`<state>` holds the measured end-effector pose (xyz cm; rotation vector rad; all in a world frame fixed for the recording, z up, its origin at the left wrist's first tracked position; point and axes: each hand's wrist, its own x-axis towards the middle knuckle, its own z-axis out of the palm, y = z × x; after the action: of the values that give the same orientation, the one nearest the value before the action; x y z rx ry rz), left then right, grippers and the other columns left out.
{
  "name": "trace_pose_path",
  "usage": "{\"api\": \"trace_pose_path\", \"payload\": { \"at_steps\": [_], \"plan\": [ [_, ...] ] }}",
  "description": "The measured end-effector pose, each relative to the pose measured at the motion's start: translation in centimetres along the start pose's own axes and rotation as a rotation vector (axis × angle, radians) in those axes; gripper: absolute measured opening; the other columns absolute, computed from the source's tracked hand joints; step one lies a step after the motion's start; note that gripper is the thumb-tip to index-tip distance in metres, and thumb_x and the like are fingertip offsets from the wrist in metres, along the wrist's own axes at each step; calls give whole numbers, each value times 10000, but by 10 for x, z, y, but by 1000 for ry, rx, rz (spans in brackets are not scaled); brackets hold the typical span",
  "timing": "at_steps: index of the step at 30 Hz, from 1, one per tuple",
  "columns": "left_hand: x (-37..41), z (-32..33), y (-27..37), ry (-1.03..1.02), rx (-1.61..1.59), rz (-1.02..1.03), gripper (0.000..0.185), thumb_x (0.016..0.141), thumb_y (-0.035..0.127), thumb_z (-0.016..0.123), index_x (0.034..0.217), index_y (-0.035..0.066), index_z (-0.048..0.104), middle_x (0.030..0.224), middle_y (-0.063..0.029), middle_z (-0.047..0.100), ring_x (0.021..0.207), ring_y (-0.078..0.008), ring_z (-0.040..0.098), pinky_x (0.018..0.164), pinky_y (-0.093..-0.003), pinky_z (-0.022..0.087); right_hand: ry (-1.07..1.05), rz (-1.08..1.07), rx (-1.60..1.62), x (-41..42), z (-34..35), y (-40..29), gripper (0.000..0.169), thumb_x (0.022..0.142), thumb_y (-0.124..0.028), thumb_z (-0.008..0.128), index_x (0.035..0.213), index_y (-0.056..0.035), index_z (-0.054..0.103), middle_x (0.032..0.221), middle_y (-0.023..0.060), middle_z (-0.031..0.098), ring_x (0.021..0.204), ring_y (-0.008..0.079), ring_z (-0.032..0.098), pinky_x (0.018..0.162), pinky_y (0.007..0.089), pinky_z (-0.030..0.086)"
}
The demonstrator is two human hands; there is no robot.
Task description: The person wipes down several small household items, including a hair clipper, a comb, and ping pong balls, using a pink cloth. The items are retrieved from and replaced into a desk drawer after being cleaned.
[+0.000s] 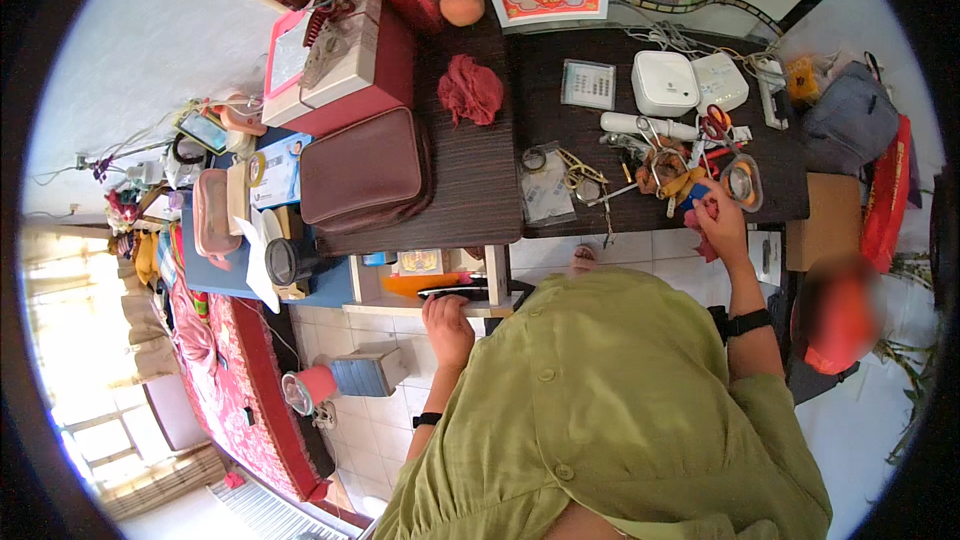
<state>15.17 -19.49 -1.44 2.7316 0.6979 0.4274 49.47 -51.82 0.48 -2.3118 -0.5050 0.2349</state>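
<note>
My left hand (pixel 448 330) rests at the front edge of an open wooden drawer (pixel 420 309), its fingers by a dark, flat object (pixel 450 291); whether they grip it I cannot tell. In the drawer also lie an orange item (pixel 405 286) and a patterned card. My right hand (pixel 721 223) is at the front edge of the dark desk, closed on a pink cloth (pixel 701 240), with a blue item (pixel 695 197) at its fingertips. Beside it are a small clear container (pixel 742 184), red-handled scissors (pixel 716 122), metal tools and a white cylinder (pixel 649 126).
A brown zip case (pixel 364 169), a crumpled red cloth (pixel 470 90) and a pink-and-white box (pixel 337 75) stand on the desk's left part. White routers (pixel 664 82) and cables are at the back. A stool (pixel 367 375) and a pink bin (pixel 311 388) stand on the floor.
</note>
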Motion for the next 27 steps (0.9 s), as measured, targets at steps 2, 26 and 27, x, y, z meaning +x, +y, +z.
{"api": "trace_pose_path", "payload": {
  "at_steps": [2,26,27],
  "plan": [
    [2,-1,0,-2,-10,4,139,733,-4,489,833,70,550,833,-78,584,878,-259,543,940,-420,356,0,42,106,-4,2,-1,353,792,-162,614,1125,-80,536,721,92,573,643,245,578,614,337,455],
    [-8,18,-21,56,15,58,198,649,46,473,791,107,597,733,-73,568,785,-278,552,894,-428,384,74,5,5,-11,-4,6,193,797,-161,548,971,-92,598,702,88,625,626,232,615,580,342,479],
    [-7,20,-22,51,22,56,197,651,51,472,791,107,600,732,-72,569,784,-276,552,895,-426,384,59,27,-7,-9,-4,8,191,798,-150,537,970,-92,598,709,89,631,628,229,620,580,343,481]
  ]
}}
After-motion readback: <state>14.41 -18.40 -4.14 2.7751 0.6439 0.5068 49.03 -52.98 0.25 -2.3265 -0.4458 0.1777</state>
